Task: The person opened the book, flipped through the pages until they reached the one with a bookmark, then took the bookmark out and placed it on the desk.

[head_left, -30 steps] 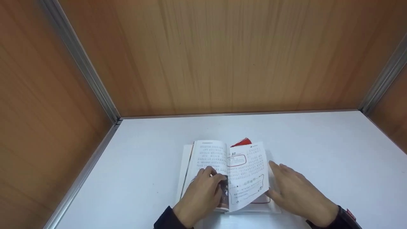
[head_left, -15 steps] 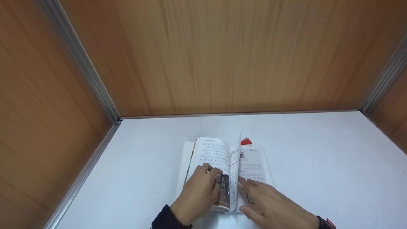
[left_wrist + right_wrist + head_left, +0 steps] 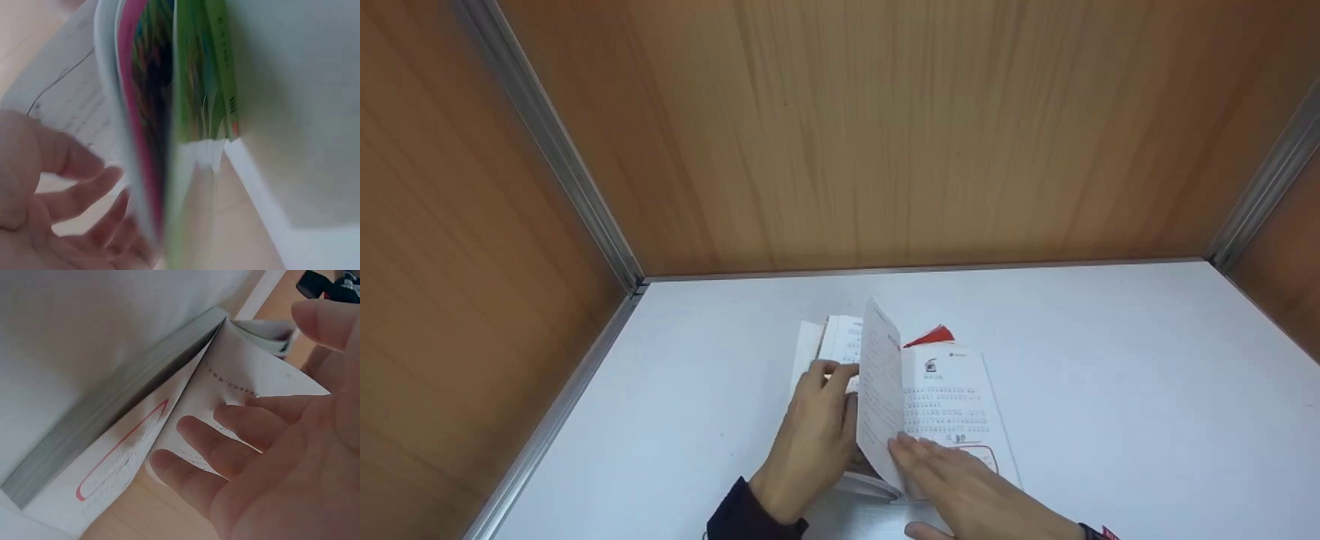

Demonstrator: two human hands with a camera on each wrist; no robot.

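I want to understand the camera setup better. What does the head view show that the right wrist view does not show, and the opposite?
Only the head view shows the left hand on the left pages, the lifted page standing up, the red bookmark behind the book, and the wooden walls. Only the right wrist view shows the stacked page edges from the side. Both show the right hand, with straight fingers on the paper, and the red outlined box.

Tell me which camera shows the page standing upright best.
The head view: the upright page rises between both hands. The right wrist view shows its underside over the right hand's fingers; the left wrist view shows only blurred page edges.
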